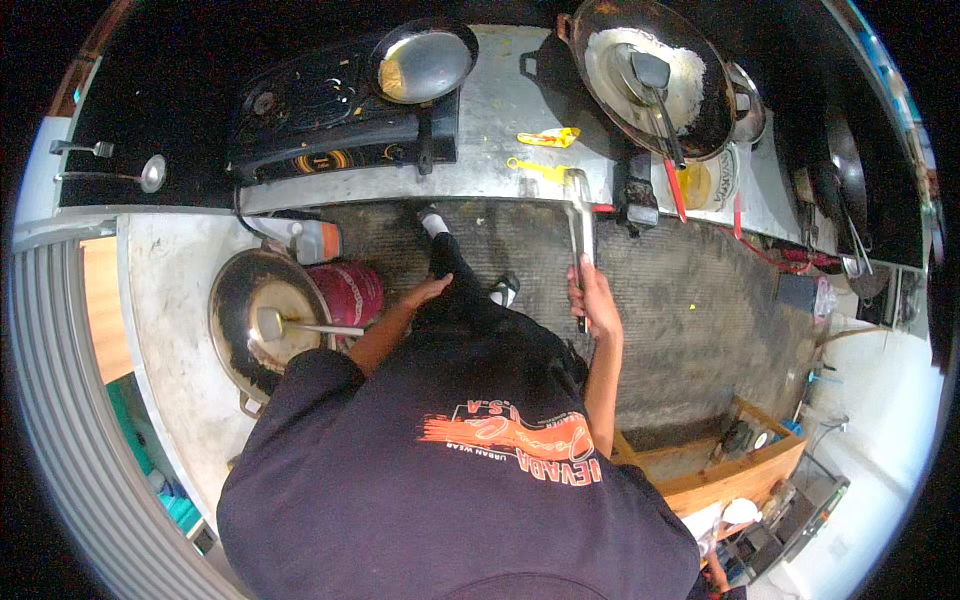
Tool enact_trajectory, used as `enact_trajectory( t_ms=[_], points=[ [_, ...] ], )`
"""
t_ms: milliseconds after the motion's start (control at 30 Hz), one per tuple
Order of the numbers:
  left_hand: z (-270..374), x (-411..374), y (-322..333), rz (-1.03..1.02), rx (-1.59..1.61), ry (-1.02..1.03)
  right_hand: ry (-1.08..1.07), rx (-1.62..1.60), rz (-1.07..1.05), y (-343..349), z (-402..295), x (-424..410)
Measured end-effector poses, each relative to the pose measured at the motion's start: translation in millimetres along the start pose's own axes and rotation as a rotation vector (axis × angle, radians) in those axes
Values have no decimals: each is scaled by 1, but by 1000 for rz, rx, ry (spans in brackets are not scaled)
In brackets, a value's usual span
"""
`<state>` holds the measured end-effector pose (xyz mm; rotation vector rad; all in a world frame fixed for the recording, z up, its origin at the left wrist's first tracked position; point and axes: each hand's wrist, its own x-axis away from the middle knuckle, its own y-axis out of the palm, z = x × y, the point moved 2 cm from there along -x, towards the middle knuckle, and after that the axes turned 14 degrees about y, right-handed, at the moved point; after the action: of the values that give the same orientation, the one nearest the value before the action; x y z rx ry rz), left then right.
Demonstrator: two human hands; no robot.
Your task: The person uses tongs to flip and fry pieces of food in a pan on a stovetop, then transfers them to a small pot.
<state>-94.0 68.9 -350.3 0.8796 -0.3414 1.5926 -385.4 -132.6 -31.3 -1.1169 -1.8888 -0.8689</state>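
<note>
My right hand (596,300) is closed around the dark handle of a long, shiny metal utensil (579,217), blurred and perhaps tongs. Its far end reaches over the front edge of the metal counter (499,97), beside a yellow strip-like thing (540,169). My left hand (431,290) hangs low near my leg, and nothing shows in it. On the counter ahead, a black frying pan (427,67) with a brownish-yellow piece of food inside stands on a black gas stove (300,120). To its right sits a large wok (709,112) holding a black spatula (651,71) and some pale residue.
At left, another wok (225,300) holds a ladle (270,324), next to a red container (352,292). A yellow packet (551,137) lies on the counter. A wooden frame (735,472) stands behind me at right, with another person's hand (718,574) beyond it.
</note>
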Motion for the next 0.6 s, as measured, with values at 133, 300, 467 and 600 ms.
enact_trajectory(
  t_ms=[133, 300, 467, 600],
  points=[
    [-2, -2, -25, 32, 86, 21, -49, 202, -144, 46, -40, -27],
    [123, 40, -11, 233, -133, 148, -150, 571, -124, 94, -109, -63],
    [138, 9, -75, 35, 28, 151, -188, 817, 94, 160, -177, -107],
    [106, -24, -137, -82, -117, 611, -235, 1117, 112, 204, -226, -153]
  ],
)
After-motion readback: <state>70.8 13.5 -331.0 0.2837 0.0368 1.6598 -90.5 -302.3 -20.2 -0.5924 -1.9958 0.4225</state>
